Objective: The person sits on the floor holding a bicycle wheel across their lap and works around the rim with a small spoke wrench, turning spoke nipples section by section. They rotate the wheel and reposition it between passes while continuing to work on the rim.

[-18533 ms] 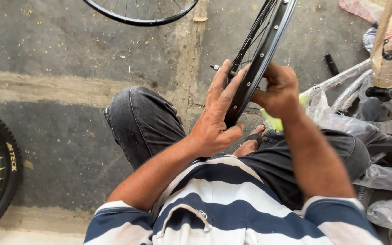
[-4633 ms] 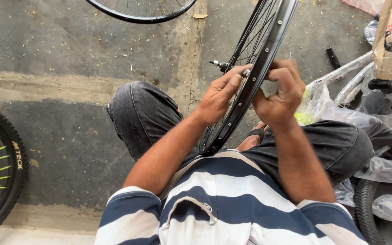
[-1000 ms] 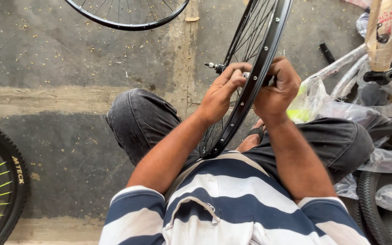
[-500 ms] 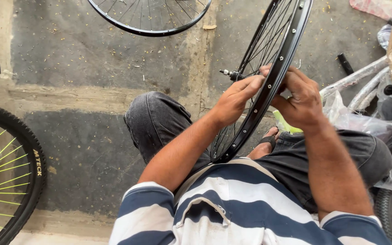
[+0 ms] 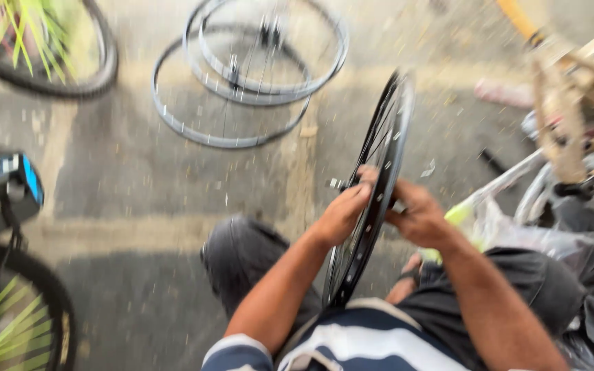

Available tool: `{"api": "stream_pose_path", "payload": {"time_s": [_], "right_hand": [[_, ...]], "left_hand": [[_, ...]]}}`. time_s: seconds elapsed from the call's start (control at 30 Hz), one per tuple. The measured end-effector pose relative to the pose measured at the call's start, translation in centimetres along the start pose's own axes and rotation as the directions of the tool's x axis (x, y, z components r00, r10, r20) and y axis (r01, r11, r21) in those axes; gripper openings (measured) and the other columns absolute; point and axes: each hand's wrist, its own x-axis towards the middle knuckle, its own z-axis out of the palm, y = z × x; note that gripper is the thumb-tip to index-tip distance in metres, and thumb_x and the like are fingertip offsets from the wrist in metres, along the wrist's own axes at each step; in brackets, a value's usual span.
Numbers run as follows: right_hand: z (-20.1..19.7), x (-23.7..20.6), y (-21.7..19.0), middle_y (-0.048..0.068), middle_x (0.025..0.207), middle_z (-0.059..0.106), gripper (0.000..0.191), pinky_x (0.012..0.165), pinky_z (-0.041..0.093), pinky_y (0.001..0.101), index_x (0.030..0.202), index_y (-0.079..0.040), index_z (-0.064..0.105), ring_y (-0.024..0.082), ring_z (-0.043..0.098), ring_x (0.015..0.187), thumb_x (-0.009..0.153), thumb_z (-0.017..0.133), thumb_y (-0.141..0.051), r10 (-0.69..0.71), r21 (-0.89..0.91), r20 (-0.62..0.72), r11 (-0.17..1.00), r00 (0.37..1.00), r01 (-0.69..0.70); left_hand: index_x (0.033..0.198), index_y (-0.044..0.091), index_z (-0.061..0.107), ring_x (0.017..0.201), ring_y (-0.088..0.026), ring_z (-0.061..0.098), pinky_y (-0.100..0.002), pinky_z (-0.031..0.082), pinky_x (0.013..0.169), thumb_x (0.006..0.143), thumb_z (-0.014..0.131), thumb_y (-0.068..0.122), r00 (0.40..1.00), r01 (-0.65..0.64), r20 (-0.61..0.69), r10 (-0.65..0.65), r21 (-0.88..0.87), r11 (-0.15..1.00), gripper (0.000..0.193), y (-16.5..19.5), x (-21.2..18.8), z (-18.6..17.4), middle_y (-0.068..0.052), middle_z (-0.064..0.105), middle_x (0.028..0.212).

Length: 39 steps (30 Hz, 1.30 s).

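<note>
A black bicycle wheel rim (image 5: 388, 148) with thin spokes stands upright between my knees, its lower edge near my striped shirt. My left hand (image 5: 344, 210) grips the rim from the left, fingers by the hub axle (image 5: 338, 184). My right hand (image 5: 417, 216) holds the rim from the right side at the same height. The picture is blurred by motion.
Two bare silver rims (image 5: 242, 89) lie flat on the concrete floor ahead. A tyred wheel with green spokes (image 5: 49, 48) is at the top left, another (image 5: 15, 316) at the bottom left below a black and blue bicycle part (image 5: 1, 189). Bicycle frames and plastic bags (image 5: 565, 172) crowd the right.
The camera has tilted up, bringing the two rims on the floor and more of the bicycles into view. Both hands remain on the upright rim.
</note>
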Motion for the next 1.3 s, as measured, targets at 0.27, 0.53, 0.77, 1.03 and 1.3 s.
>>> {"api": "stream_pose_path", "payload": {"time_s": [0.27, 0.53, 0.77, 1.03, 1.3], "right_hand": [[5.1, 0.2, 2.7, 0.006, 0.084, 0.063, 0.041, 0.065, 0.049, 0.0277, 0.079, -0.004, 0.057, 0.012, 0.058, 0.070, 0.076, 0.096, -0.014, -0.195, -0.341, -0.621, 0.939, 0.759, -0.038], [0.3, -0.4, -1.4, 0.008, 0.105, 0.073, 0.050, 0.068, 0.055, 0.0288, 0.125, -0.004, 0.067, 0.013, 0.064, 0.073, 0.077, 0.078, 0.002, 0.014, -0.008, -0.125, 1.000, 0.992, -0.015], [-0.6, -0.5, -0.4, 0.009, 0.104, 0.069, 0.060, 0.073, 0.054, 0.0324, 0.133, -0.007, 0.062, 0.021, 0.062, 0.075, 0.075, 0.076, 0.002, 0.058, -0.253, 0.017, 0.966, 0.998, -0.052], [5.4, -1.5, 1.4, 0.007, 0.086, 0.060, 0.030, 0.065, 0.048, 0.0274, 0.092, -0.004, 0.062, 0.018, 0.062, 0.070, 0.091, 0.089, -0.016, -0.220, -0.387, -0.516, 0.922, 0.828, 0.004], [0.7, -1.4, -1.0, 0.005, 0.111, 0.069, 0.044, 0.082, 0.056, 0.0247, 0.128, 0.001, 0.065, 0.008, 0.065, 0.092, 0.086, 0.078, 0.003, 0.052, 0.060, -0.137, 0.997, 0.989, -0.044]], "left_hand": [[0.140, 0.006, 0.056, 0.094, -0.007, 0.057, -0.023, 0.045, 0.083, 0.113, 0.049, 0.035, 0.983, -0.063, -0.186, 0.009, -0.285, 0.957, 0.040, 0.1, -0.9, 2.4, -0.001, 0.064, 0.110], [0.125, -0.006, 0.062, 0.092, -0.019, 0.055, -0.034, 0.044, 0.081, 0.126, 0.046, 0.043, 0.987, 0.013, -0.157, -0.034, -0.133, 0.991, 0.052, 0.3, -0.2, 1.9, -0.010, 0.064, 0.106], [0.127, 0.000, 0.067, 0.122, -0.021, 0.063, -0.035, 0.047, 0.111, 0.112, 0.047, 0.040, 0.986, -0.163, 0.084, 0.141, 0.371, 0.914, 0.047, -0.1, 0.0, -0.3, -0.011, 0.068, 0.128], [0.133, 0.000, 0.058, 0.126, -0.016, 0.054, -0.032, 0.036, 0.118, 0.116, 0.046, 0.028, 0.992, -0.125, -0.008, 0.125, -0.092, 0.988, 0.035, -1.3, -1.9, 0.7, -0.007, 0.063, 0.134], [0.147, 0.003, 0.054, 0.124, -0.011, 0.054, -0.032, 0.041, 0.114, 0.118, 0.042, 0.039, 0.998, -0.064, -0.002, 0.064, -0.068, 0.996, 0.048, 1.1, -2.6, 3.0, -0.002, 0.062, 0.131]]}}
